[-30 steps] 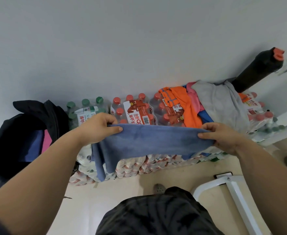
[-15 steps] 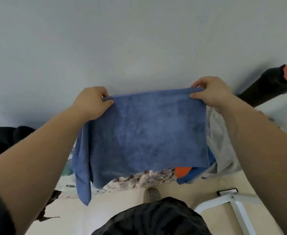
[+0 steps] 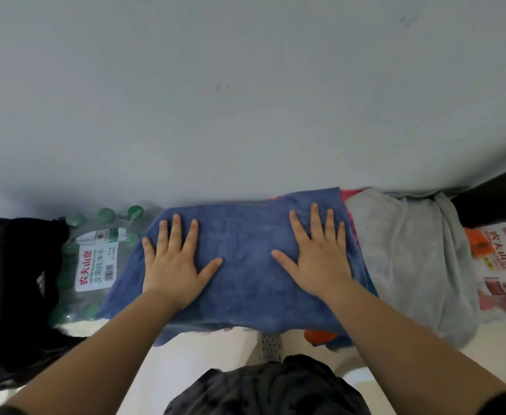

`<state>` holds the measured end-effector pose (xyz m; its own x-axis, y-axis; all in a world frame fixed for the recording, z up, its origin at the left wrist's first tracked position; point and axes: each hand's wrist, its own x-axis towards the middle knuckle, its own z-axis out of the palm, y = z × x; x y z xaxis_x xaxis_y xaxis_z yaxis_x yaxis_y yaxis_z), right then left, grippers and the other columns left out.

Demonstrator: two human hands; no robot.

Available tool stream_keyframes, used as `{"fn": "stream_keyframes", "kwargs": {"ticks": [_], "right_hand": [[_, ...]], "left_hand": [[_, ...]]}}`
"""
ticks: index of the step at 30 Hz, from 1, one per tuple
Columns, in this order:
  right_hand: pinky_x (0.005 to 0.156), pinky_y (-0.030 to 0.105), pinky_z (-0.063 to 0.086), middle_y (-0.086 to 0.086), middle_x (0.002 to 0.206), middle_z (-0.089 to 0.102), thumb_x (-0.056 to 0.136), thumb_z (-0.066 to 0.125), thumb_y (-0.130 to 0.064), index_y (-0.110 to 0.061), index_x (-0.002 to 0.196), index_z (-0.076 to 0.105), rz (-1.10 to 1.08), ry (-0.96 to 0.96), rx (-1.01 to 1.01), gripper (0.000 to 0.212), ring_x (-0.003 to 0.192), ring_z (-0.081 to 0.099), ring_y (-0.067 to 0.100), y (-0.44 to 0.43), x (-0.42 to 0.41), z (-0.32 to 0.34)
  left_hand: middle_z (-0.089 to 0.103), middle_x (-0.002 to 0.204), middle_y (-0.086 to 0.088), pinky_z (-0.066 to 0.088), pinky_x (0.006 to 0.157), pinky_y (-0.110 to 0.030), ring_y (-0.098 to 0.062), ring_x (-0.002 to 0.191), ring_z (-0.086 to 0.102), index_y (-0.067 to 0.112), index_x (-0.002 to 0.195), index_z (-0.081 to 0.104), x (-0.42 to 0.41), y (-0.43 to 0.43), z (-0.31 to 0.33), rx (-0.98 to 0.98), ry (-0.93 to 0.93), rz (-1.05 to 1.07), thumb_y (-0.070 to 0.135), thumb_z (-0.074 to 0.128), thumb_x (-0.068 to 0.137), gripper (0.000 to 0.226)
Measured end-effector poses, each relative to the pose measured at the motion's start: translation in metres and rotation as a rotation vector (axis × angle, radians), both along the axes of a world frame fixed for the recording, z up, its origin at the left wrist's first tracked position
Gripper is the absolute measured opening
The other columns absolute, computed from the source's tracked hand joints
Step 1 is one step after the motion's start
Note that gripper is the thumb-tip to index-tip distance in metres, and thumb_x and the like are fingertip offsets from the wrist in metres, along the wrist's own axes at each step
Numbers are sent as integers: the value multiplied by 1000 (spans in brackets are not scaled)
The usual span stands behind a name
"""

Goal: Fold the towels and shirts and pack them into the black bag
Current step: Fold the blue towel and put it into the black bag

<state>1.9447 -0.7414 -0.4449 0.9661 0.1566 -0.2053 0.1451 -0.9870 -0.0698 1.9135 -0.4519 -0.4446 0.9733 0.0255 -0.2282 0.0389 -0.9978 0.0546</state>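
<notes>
A blue towel [image 3: 245, 253] lies spread flat on top of the packs of bottled water against the wall. My left hand [image 3: 172, 259] presses flat on its left half with fingers spread. My right hand [image 3: 317, 253] presses flat on its right half the same way. The black bag [image 3: 12, 295] stands at the left edge, dark inside. A grey shirt [image 3: 410, 259] lies crumpled to the right of the towel. Bits of orange cloth [image 3: 317, 336] and pink cloth [image 3: 349, 194] stick out from under the towel.
A pack of green-capped water bottles [image 3: 96, 253] sits between the bag and the towel. Another wrapped pack with red print [image 3: 497, 265] is at the far right, under a dark object [image 3: 494, 199]. The grey wall is close behind. Pale floor lies below.
The towel was held up by its top corners in both hands. Now it lies flat on the bottle packs, and both hands have let go and press on it.
</notes>
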Motion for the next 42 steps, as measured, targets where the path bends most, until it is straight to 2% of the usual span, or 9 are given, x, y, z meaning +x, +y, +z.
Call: {"fn": "stream_keyframes", "kwargs": {"ticks": [9,12,15,17,19,23,29,35,42], "right_hand": [[121,55,-11,26,158,-29,81,2,-89,-30,154,-25,-85,11,-21,97,149,-25,39,-11,-2,1],[121,57,-9,25,160,-26,84,1,-85,-28,155,-24,-70,10,-32,94,149,-22,40,-8,-3,4],[120,61,-7,20,164,-19,90,9,-77,-27,159,-9,31,-55,19,87,151,-16,39,11,-8,9],[119,62,-9,15,165,-20,91,13,-75,-31,159,-5,166,-74,66,83,151,-20,36,35,-12,14],[117,62,-15,9,164,-26,91,13,-76,-35,157,-8,301,-50,97,81,149,-27,33,64,-17,18],[115,66,-14,5,163,-30,92,12,-77,-39,157,-10,453,-1,61,78,148,-29,33,99,-23,12],[115,69,-6,8,168,-9,90,10,-78,-38,159,1,466,-5,-30,80,153,-9,39,99,-21,1],[115,69,-6,8,168,-9,90,10,-79,-39,158,-1,473,-19,-29,80,153,-9,39,98,-21,2],[117,66,-8,3,167,-15,88,7,-80,-43,157,-6,446,4,-51,79,153,-11,36,100,-22,5]], "left_hand": [[-16,166,-4,-7,121,-58,-26,153,-16,39,156,-10,22,4,3,-25,8,-111,91,9,78,96],[-2,168,-2,-7,122,-54,-25,154,-8,37,159,4,7,10,11,-71,-65,-62,81,14,86,85],[29,161,-8,12,122,-53,-33,149,20,27,155,29,-14,26,20,-124,-191,115,64,27,93,72],[50,143,-13,33,111,-51,-38,130,43,16,144,46,-29,42,25,-176,-275,266,53,34,92,65],[58,129,-17,41,101,-51,-42,114,51,10,135,55,-46,59,28,-171,-310,401,44,44,90,57],[59,124,-15,43,95,-48,-42,109,51,12,127,62,-79,81,27,-134,-171,550,30,66,88,44],[58,95,-9,49,80,-44,-37,96,53,12,89,73,-83,87,28,-141,-150,602,23,67,87,13],[56,99,-7,50,82,-41,-31,93,56,16,91,67,-80,90,36,-160,-78,629,37,69,86,22],[60,90,-6,47,71,-34,-31,85,59,17,79,59,-73,105,42,-209,19,479,33,61,92,21]]}}
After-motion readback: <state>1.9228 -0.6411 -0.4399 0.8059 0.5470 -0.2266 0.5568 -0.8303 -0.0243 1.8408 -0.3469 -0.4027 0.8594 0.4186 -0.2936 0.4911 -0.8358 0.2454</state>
